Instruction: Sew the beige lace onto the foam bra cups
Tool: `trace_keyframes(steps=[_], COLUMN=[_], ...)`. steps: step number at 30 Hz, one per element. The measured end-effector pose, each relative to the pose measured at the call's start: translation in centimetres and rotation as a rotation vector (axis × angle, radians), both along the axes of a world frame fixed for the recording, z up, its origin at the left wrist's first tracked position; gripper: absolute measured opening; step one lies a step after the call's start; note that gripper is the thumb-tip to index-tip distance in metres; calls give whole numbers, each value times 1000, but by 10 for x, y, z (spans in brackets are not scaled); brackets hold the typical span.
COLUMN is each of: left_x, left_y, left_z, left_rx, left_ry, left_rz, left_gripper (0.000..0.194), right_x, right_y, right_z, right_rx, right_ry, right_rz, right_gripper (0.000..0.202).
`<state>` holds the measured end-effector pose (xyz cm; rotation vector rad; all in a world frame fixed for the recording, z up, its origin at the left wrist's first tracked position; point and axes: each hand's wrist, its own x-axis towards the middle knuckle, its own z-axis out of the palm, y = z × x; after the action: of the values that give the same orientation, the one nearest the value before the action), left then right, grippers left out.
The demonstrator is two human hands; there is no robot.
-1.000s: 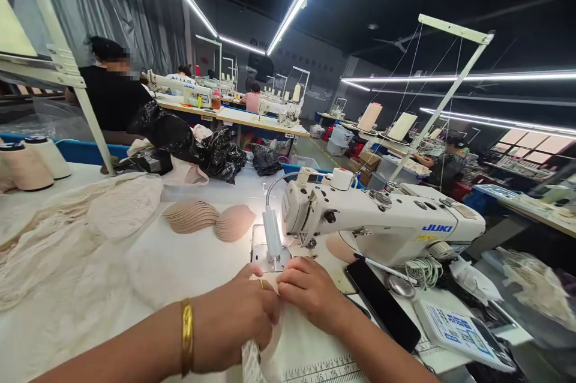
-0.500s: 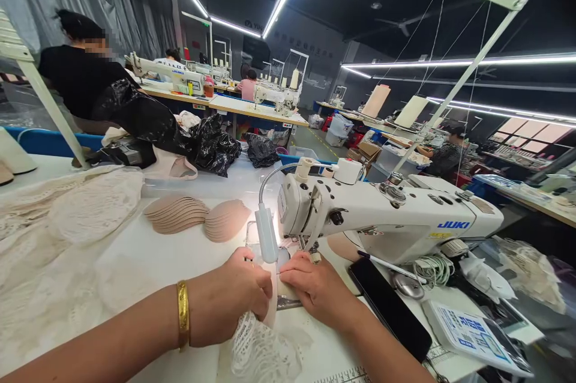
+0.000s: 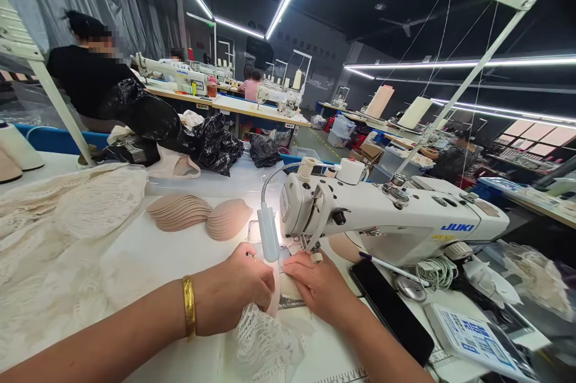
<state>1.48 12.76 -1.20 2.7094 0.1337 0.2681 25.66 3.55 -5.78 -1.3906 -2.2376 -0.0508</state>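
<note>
My left hand, with a gold bangle at the wrist, is closed in a fist on white lace fabric, which hangs down below it over the table edge side. A strip of pale pink material shows beside its fingers. My right hand lies with fingers stretched out flat by the needle area of the white sewing machine. A small grey lamp lights the spot between the hands and partly hides it. What lies beneath the right fingers is hard to make out.
Two stacks of beige cup pads lie behind my left hand. White lace is heaped at left. A black phone, a pen and a plastic-wrapped packet lie at right. A co-worker sits at far left.
The whole view has shifted slightly to the right. Both hands keep nearly the same place and pose at the machine; the lace below the left hand has bunched slightly.
</note>
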Motion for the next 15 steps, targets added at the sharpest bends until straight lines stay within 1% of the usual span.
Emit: trace_keyframes(steps=[3, 7, 9, 13, 15], left_x=[0, 0, 0, 2, 3], left_y=[1, 5, 8, 15, 19], left_z=[-5, -19, -24, -25, -26], left_rx=[-7, -17, -16, 0, -47], left_ry=[-11, -50, -69, -62, -110], left_rz=[4, -18, -4, 7, 21], left_gripper=[26, 25, 26, 30, 29], right_x=[0, 1, 1, 1, 1], right_y=[-1, -1, -1, -1, -1], right_z=[0, 0, 0, 1, 1], right_rx=[9, 12, 5, -11, -16], right_ry=[-14, -22, -19, -1, 8], right_rz=[-19, -31, -25, -8, -12], right_gripper=[41, 41, 43, 46, 45])
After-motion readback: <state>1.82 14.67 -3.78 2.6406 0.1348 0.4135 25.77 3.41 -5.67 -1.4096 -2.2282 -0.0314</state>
